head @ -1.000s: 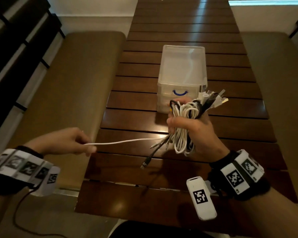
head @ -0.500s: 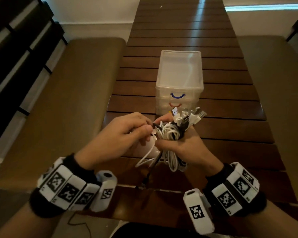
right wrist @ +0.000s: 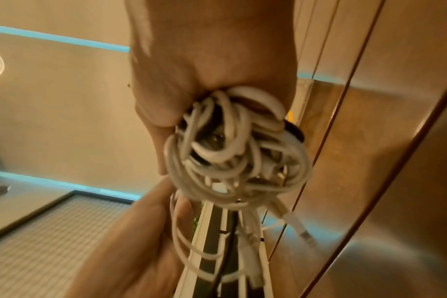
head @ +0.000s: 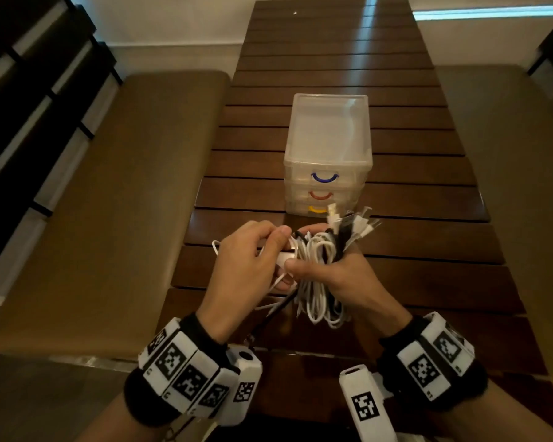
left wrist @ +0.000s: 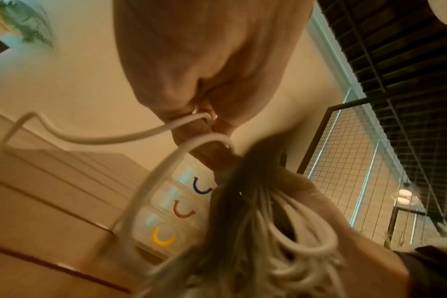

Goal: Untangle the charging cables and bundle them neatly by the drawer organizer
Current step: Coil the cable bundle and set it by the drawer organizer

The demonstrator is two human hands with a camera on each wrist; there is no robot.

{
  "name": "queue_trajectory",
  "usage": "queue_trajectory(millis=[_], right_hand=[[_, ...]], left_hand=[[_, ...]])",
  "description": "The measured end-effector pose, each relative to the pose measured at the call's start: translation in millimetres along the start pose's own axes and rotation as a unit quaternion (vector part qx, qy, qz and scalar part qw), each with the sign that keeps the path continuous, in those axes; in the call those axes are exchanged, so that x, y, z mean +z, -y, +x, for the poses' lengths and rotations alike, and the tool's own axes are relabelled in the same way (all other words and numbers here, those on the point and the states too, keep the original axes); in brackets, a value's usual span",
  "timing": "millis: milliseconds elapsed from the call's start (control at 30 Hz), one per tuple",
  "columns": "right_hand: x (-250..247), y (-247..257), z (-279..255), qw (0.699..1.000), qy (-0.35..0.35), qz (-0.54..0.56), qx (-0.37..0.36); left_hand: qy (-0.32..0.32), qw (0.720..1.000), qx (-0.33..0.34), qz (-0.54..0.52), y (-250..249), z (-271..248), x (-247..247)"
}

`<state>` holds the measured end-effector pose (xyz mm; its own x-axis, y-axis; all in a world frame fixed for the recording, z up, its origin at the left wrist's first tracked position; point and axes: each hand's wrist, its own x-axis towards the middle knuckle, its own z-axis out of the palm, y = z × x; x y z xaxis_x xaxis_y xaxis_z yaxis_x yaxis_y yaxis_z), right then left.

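Observation:
My right hand (head: 339,275) grips a bundle of white and black charging cables (head: 316,282) above the near part of the wooden table (head: 428,237); their plugs (head: 351,221) fan out above my fist and loops hang below. The same cable bundle (right wrist: 237,157) fills the right wrist view. My left hand (head: 253,260) sits against the bundle's left side and pinches a white cable (left wrist: 130,137) between thumb and fingers; a loop of it sticks out to the left. The clear drawer organizer (head: 328,154), with blue, red and yellow handles, stands just beyond the hands.
Padded benches (head: 109,202) run along both sides of the table. A dark slatted wall (head: 29,90) is at the far left. A black cable end (head: 268,320) dangles from the bundle toward the table's near edge.
My left hand, which held a white cable stretched far out to the left, has come in to the bundle and now pinches the cable right beside my right hand.

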<state>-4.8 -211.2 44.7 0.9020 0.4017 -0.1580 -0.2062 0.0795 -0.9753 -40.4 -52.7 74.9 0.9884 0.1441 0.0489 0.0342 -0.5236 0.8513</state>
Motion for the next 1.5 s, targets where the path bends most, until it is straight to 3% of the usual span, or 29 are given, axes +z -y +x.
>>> queue_trajectory(millis=[133,267,433,500,567,633,700,733,867,933,1067,1200,1333,1500], right_hand=[[2.9,-1.0,-0.7,0.998,-0.013,-0.059,-0.004],[3.2,1.2,-0.6,0.997,0.016,-0.071,0.003],[5.1,3.4,10.8,0.996,-0.019,-0.091,0.013],[2.7,5.7,18.0,0.995,-0.056,-0.088,0.004],[2.5,9.2,22.8,0.994,-0.073,-0.079,0.004],[0.8,10.2,25.4,0.992,-0.087,-0.084,0.021],[-2.7,9.8,27.7,0.988,-0.104,-0.106,0.044],[-4.4,8.7,29.3,0.985,-0.115,-0.115,0.053],[-9.1,9.8,31.8,0.982,-0.165,-0.055,0.072],[-11.9,12.7,30.9,0.982,-0.173,-0.017,0.075],[-13.5,12.6,26.1,0.982,-0.165,-0.055,0.073],[-0.4,14.5,24.3,0.988,-0.155,-0.016,0.007],[0.7,13.3,23.4,0.987,-0.158,0.025,-0.008],[-5.8,5.7,22.0,0.981,-0.168,0.085,0.048]], left_hand=[[0.042,0.987,-0.073,-0.137,-5.6,-3.4,8.1],[0.018,0.993,-0.051,-0.103,2.8,-4.4,12.8],[0.034,0.970,-0.150,-0.186,-2.3,16.2,20.3],[0.056,0.967,-0.154,-0.197,-8.6,25.0,23.1],[0.055,0.973,-0.136,-0.178,-13.7,28.4,25.7],[0.031,0.997,-0.063,-0.044,-10.7,29.1,26.2],[0.001,0.992,0.006,0.126,-6.3,29.0,22.1],[0.002,0.990,0.016,0.144,-3.7,29.1,19.8],[0.047,0.997,-0.013,-0.065,7.0,17.1,24.8],[0.023,0.998,0.000,-0.065,13.8,8.8,29.0],[-0.028,0.998,0.046,-0.028,19.7,3.9,33.8],[-0.035,0.995,0.066,0.070,1.7,5.3,45.6],[0.052,0.990,0.053,0.124,-9.3,5.0,39.6],[0.163,0.977,0.018,0.139,-11.2,8.1,35.9]])
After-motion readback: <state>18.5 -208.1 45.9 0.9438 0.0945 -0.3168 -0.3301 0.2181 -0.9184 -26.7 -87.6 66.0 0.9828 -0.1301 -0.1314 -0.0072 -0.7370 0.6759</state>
